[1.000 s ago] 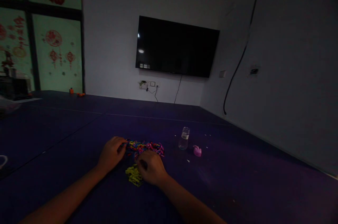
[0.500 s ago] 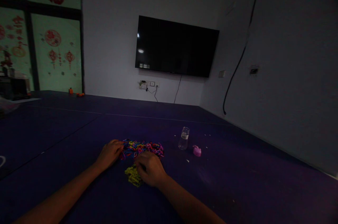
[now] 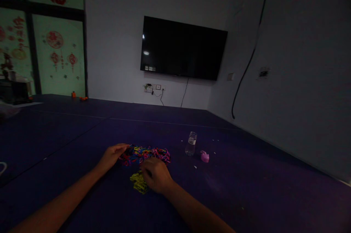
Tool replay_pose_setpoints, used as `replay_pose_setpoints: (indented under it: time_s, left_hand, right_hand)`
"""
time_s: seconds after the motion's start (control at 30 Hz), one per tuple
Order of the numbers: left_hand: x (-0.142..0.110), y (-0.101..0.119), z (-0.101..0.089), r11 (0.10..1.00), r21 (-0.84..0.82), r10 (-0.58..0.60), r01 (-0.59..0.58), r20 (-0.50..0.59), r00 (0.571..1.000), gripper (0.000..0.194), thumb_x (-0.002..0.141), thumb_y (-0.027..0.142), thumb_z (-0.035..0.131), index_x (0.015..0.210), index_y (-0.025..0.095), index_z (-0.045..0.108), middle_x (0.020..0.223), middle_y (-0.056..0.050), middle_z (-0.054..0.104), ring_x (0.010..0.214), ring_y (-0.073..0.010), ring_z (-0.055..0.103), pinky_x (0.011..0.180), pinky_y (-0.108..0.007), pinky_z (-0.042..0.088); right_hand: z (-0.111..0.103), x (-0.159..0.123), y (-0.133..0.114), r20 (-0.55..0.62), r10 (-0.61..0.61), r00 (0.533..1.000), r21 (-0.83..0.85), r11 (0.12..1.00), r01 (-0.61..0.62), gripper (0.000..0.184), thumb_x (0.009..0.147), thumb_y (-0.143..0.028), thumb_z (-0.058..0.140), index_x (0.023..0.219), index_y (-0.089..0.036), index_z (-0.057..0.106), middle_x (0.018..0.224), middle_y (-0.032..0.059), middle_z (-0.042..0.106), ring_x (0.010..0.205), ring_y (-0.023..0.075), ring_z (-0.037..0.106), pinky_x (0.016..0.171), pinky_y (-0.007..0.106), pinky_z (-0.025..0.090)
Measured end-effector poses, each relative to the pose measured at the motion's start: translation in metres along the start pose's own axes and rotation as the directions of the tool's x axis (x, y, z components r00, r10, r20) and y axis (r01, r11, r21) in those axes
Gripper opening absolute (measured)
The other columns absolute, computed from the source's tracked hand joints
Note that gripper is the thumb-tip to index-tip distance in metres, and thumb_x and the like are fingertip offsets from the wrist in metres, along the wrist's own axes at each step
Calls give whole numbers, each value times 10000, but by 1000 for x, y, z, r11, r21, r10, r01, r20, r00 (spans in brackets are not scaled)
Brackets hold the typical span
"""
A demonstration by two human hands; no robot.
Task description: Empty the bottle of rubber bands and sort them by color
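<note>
A tangled heap of multicoloured loops, looking like small rubber bands (image 3: 149, 151), lies on a dark purple-blue surface (image 3: 109, 203). At the heap's left edge is my left hand (image 3: 111, 157), its fingers stretched towards the loops and touching the edge; I make out nothing held. My right hand (image 3: 157, 176) rests at the front of the heap with its fingers curled in and closed. Whatever is between those fingertips is hidden. Beside them, nearer to me, sits a smaller pile of yellow loops (image 3: 139, 182), partly covered by the right hand.
Right of the heap stands a clear bottle (image 3: 191, 144), with a pink cap (image 3: 204, 156) beside it. Small white scraps (image 3: 195, 167) lie nearby. Orange objects (image 3: 83, 98) sit at the far left edge. A television (image 3: 183, 48) hangs on the back wall; a black cable (image 3: 248, 64) hangs at right.
My left hand has drawn slightly left and its fingers have straightened, uncovering more red and dark loops at the heap's left end. My right hand has hardly moved.
</note>
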State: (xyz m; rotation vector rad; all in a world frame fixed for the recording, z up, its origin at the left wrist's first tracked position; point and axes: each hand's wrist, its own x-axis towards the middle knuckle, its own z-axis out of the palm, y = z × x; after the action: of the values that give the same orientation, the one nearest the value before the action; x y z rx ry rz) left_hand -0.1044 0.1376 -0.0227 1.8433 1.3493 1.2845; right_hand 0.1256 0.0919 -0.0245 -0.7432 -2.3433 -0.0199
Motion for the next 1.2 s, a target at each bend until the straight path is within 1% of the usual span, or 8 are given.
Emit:
replay_pose_setpoints:
  time_s: [0.1, 0.23, 0.37, 0.53, 0.63, 0.73, 0.93, 1.2]
  left_hand:
    - [1, -3, 0, 1000, 6, -28, 28, -29, 999, 340, 737, 418, 533, 893, 179, 718, 1010, -88, 705, 876, -224, 658, 671, -307, 538]
    - [3, -9, 1, 999, -23, -48, 46, -103, 994, 297, 682, 407, 586, 824, 181, 717, 922, -70, 723, 804, -221, 669, 636, -309, 545]
    - [2, -10, 0, 997, -48, -58, 53, -126, 990, 270, 679, 387, 597, 798, 173, 712, 828, -67, 730, 764, -216, 674, 622, -304, 544]
    - [-1, 1, 1, 999, -38, 11, -13, -63, 998, 234, 699, 367, 587, 774, 186, 716, 818, -53, 730, 742, -191, 670, 666, -305, 541]
    - [-2, 13, 8, 997, -49, 51, -52, -23, 998, 222, 700, 366, 602, 749, 182, 716, 853, -65, 727, 759, -185, 666, 698, -303, 535]
    - [-5, 23, 19, 991, -88, 101, -99, 22, 995, 217, 703, 355, 603, 743, 173, 714, 875, -76, 720, 773, -187, 664, 701, -313, 535]
    - [-12, 28, 34, 979, -94, 188, -182, 59, 980, 185, 725, 296, 579, 777, 178, 711, 886, -85, 718, 836, -191, 662, 763, -344, 531]
    - [-11, 27, 31, 985, -74, 165, -157, 123, 979, 261, 736, 308, 588, 929, 173, 700, 860, -77, 727, 799, -193, 673, 736, -335, 544]
  right_hand:
    - [0, 0, 0, 11, 8, 1000, 9, 1000, -8, 186, 815, -119, 436, 816, -180, 611, 867, 46, 669, 819, 156, 596, 741, 248, 432]
    - [1, 0, 1, 30, 22, 999, 8, 1000, -22, 171, 802, -120, 453, 825, -187, 609, 888, 43, 672, 842, 160, 600, 760, 253, 436]
    - [0, 0, 1, 39, 22, 999, 9, 1000, -23, 177, 808, -123, 452, 840, -188, 613, 898, 44, 673, 846, 161, 605, 767, 258, 444]
    - [-2, 1, -1, 11, 49, 999, 14, 999, -49, 258, 835, -126, 436, 987, -197, 632, 1032, 57, 661, 970, 167, 592, 849, 281, 448]
    - [-3, 1, -2, 0, 66, 998, 10, 998, -66, 349, 865, -150, 425, 1178, -214, 565, 1224, 66, 579, 1109, 173, 532, 939, 324, 421]
    - [-2, 1, -1, 15, 81, 997, -4, 997, -81, 394, 886, -175, 424, 1270, -219, 498, 1339, 70, 488, 1193, 186, 471, 994, 360, 388]
    - [1, 1, 2, 16, 86, 996, 1, 996, -86, 399, 907, -173, 394, 1296, -205, 475, 1315, 83, 511, 1196, 189, 473, 992, 369, 403]
    - [0, 1, 1, -10, 102, 995, 22, 995, -102, 397, 916, -177, 358, 1288, -148, 493, 1276, 105, 544, 1181, 191, 490, 1009, 354, 399]
